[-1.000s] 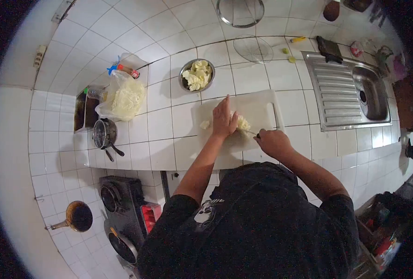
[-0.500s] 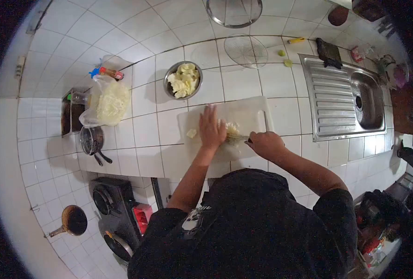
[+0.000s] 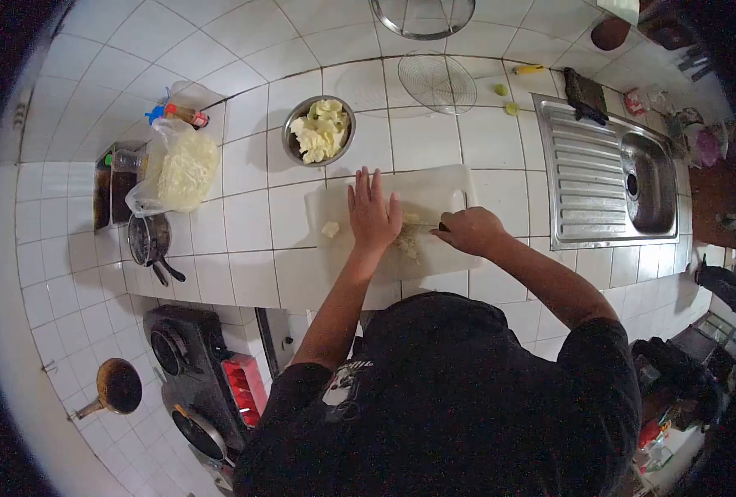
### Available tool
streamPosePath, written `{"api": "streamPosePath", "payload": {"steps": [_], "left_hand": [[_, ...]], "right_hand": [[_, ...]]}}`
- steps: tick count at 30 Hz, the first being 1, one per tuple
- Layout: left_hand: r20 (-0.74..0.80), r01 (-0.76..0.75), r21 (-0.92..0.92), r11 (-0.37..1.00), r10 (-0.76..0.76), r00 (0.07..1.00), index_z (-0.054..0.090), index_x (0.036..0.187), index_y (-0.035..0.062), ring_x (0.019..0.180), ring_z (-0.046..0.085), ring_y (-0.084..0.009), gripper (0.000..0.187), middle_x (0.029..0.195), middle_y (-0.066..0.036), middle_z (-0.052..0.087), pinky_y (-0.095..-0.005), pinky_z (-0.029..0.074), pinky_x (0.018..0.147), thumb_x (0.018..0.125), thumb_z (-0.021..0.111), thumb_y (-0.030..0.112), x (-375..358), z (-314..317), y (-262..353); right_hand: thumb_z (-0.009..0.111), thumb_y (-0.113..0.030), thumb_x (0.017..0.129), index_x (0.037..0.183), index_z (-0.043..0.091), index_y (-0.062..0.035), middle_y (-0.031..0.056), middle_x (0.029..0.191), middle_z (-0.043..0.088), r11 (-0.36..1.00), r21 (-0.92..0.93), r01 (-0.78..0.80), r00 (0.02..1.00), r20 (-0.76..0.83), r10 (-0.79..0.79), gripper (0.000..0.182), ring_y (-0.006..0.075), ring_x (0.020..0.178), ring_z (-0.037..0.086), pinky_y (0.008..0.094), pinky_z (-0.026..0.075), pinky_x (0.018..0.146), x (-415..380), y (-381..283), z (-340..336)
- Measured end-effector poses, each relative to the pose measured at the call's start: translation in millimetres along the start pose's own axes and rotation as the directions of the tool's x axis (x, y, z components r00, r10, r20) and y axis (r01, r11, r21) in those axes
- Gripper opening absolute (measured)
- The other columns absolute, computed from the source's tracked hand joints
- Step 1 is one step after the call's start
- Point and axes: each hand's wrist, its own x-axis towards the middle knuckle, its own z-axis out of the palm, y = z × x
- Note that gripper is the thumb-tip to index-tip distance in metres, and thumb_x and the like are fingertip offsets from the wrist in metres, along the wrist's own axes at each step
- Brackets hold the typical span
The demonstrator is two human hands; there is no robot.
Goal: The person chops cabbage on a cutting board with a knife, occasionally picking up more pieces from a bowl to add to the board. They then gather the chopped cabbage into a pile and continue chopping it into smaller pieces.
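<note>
My left hand lies flat with fingers stretched out over the pale cutting board. My right hand is closed around the dark handle of a knife; its blade points left toward my left hand and hardly shows. Between the hands, finely shredded cabbage is scattered on the board. A small pale cabbage piece sits near the board's left edge. Behind the board stands a metal bowl holding torn cabbage leaves.
To the left are a plastic bag of pale shreds, a sauce bottle and a small black-handled pan. At right is a steel sink. A wire skimmer and green citrus pieces lie at the back.
The view has shifted slightly. My left hand's fingers are spread wider, and the shreds beside it lie lower and more scattered. My right hand still grips the knife, a little higher on the board.
</note>
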Motion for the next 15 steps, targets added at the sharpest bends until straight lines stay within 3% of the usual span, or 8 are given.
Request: {"api": "streamPosePath", "payload": {"steps": [2,11,15], "left_hand": [[-0.012,0.021,-0.073,0.997,-0.022,1.000,0.038,0.145,0.0008,0.142,0.031,-0.0445,0.058,0.150,-0.028,0.036,-0.0581,0.022,0.116,0.096,0.050,0.028,4.4,5.1,-5.4],[-0.107,-0.029,-0.051,0.998,0.023,0.994,0.044,0.137,-0.0025,0.136,0.039,-0.0433,0.054,0.143,-0.028,0.042,-0.0563,0.029,0.112,0.091,0.053,0.023,34.6,2.0,-13.7],[-0.122,-0.048,-0.047,0.998,0.042,0.992,0.048,0.132,-0.0023,0.133,0.042,-0.0413,0.051,0.140,-0.027,0.046,-0.0549,0.031,0.111,0.088,0.054,0.021,26.8,16.1,-30.2]], "right_hand": [[0.047,-0.052,0.099,0.102,0.067,-0.0079,0.0171,0.086,0.071,1.000,-0.021,-0.006,1.000,-0.003,0.005,0.048,0.0340,0.084,0.071,0.0490,0.057,0.076,-5.0,-2.8,-17.5],[0.050,-0.053,0.097,0.100,0.067,-0.0101,0.0147,0.086,0.071,0.991,-0.135,0.017,0.993,-0.113,-0.033,0.047,0.0340,0.083,0.071,0.0489,0.056,0.076,24.8,12.1,-29.3],[0.051,-0.051,0.096,0.103,0.065,-0.0102,0.0144,0.085,0.072,0.992,-0.122,-0.038,0.993,-0.119,0.023,0.043,0.0341,0.083,0.071,0.0482,0.057,0.076,35.2,7.4,-14.0]]}}
